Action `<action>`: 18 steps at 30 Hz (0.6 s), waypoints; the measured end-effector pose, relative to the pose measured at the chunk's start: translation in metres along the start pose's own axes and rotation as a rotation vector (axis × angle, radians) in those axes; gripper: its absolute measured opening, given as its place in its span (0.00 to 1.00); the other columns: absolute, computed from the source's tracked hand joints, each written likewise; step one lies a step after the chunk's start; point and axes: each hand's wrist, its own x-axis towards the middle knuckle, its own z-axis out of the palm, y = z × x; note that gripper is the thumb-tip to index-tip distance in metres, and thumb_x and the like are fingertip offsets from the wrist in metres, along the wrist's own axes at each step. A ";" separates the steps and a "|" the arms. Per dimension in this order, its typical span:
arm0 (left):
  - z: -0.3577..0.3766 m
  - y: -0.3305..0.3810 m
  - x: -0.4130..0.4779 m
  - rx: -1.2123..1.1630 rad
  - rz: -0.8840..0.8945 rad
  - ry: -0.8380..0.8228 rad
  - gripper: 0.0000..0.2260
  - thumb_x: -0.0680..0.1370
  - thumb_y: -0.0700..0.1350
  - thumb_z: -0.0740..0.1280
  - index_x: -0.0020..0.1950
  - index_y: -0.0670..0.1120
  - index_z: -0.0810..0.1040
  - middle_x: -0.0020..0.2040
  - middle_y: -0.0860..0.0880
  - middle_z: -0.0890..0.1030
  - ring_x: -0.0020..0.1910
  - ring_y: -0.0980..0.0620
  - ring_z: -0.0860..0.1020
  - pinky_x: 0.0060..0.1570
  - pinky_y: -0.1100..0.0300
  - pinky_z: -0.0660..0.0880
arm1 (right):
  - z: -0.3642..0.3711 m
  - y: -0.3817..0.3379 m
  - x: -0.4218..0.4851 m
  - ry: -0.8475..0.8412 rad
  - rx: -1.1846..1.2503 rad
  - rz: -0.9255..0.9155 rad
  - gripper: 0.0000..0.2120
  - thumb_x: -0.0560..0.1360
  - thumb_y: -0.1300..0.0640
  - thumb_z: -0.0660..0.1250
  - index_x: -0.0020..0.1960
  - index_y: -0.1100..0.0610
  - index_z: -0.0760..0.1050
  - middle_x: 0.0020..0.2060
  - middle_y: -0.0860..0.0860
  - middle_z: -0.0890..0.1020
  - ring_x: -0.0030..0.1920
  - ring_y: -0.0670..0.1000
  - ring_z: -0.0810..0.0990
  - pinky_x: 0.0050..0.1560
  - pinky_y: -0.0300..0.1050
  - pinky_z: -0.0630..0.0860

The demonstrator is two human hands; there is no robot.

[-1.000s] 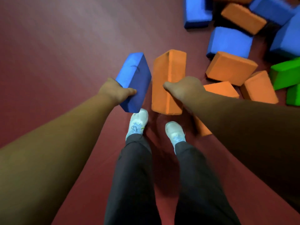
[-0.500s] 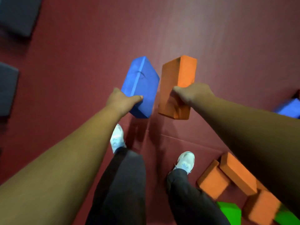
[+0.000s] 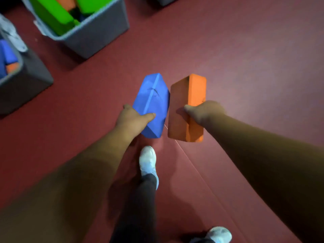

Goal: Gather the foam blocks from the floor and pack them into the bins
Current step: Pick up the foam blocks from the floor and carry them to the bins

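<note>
My left hand [image 3: 133, 120] grips a blue foam block [image 3: 152, 99] by its near end and holds it above the floor at the centre of the view. Right beside it, my right hand [image 3: 203, 111] grips an orange foam block [image 3: 191, 95], thumb on its left face. The two blocks hang side by side, almost touching. A grey bin [image 3: 98, 30] at the upper left holds green blocks and an orange one. A second grey bin [image 3: 22, 74] at the left edge holds blue and orange blocks.
The floor [image 3: 245, 67] is dark red matting with a seam running diagonally under the blocks. My white shoes [image 3: 148, 159] and dark trouser legs are below the blocks. Part of another dark object shows at the top edge [image 3: 166, 0].
I have turned away from the pile of loose blocks, which has left the view. The two bins have come into view at the upper left. Both hands keep their blocks.
</note>
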 end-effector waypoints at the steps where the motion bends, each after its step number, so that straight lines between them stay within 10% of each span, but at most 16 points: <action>1: -0.028 -0.006 0.019 -0.016 -0.009 0.020 0.39 0.67 0.63 0.80 0.67 0.40 0.72 0.61 0.43 0.81 0.58 0.41 0.81 0.51 0.52 0.76 | 0.002 -0.039 0.003 -0.004 -0.014 -0.021 0.29 0.66 0.27 0.71 0.41 0.54 0.74 0.37 0.52 0.75 0.34 0.51 0.73 0.40 0.48 0.70; 13: -0.285 -0.013 0.199 -0.249 -0.115 0.304 0.37 0.68 0.61 0.81 0.63 0.38 0.71 0.60 0.39 0.81 0.60 0.39 0.81 0.55 0.50 0.77 | -0.003 -0.393 0.044 0.057 -0.175 -0.339 0.33 0.68 0.27 0.68 0.51 0.57 0.83 0.49 0.59 0.83 0.52 0.62 0.81 0.55 0.55 0.80; 18: -0.340 0.006 0.282 -0.233 -0.043 0.321 0.33 0.69 0.62 0.80 0.59 0.42 0.70 0.56 0.44 0.80 0.54 0.42 0.80 0.53 0.47 0.78 | -0.010 -0.498 0.109 0.081 -0.130 -0.373 0.30 0.67 0.27 0.67 0.46 0.56 0.81 0.44 0.57 0.81 0.44 0.59 0.78 0.40 0.50 0.72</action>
